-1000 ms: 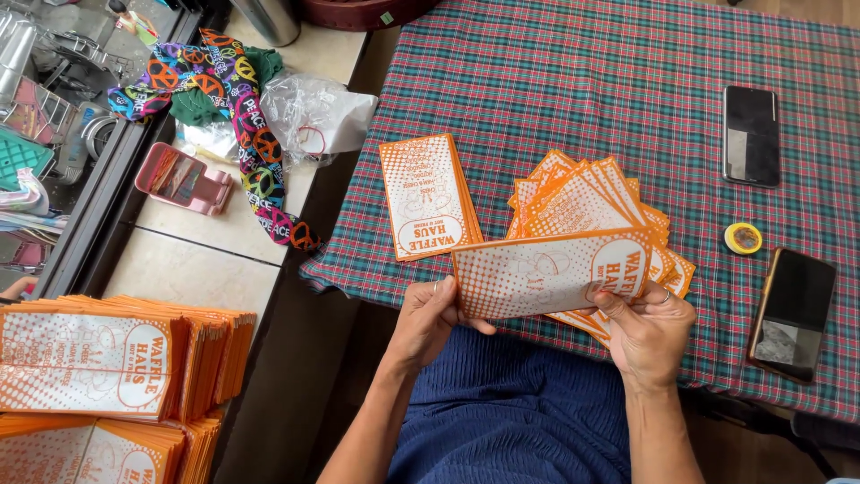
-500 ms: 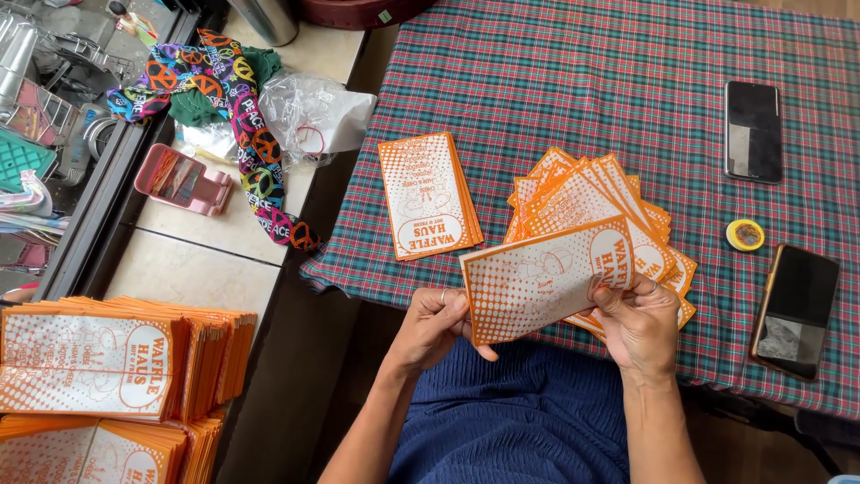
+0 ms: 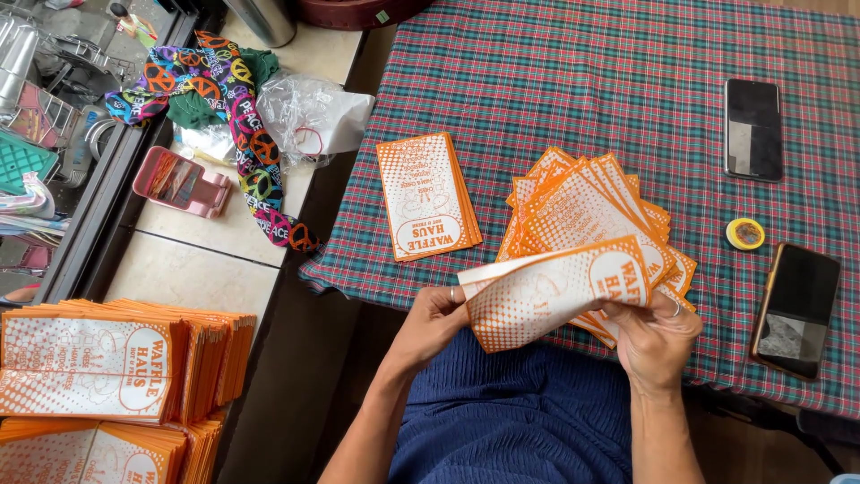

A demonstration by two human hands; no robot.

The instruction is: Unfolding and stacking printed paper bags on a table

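Hands both pinch one orange bag, left hand at its near-left corner, right hand at its right end, now lifted and bowed over the fanned pile at the surface's near edge, so handling continues.

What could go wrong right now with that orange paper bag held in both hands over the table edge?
1. The orange paper bag is bent between the left hand and right hand; a firmer grip may crease or tear it.
2. The fanned pile of bags overhangs the plaid table edge near the right hand; a nudge might slide some off.
3. The yellow tape roll and nearby phone sit close to the right elbow's sweep.
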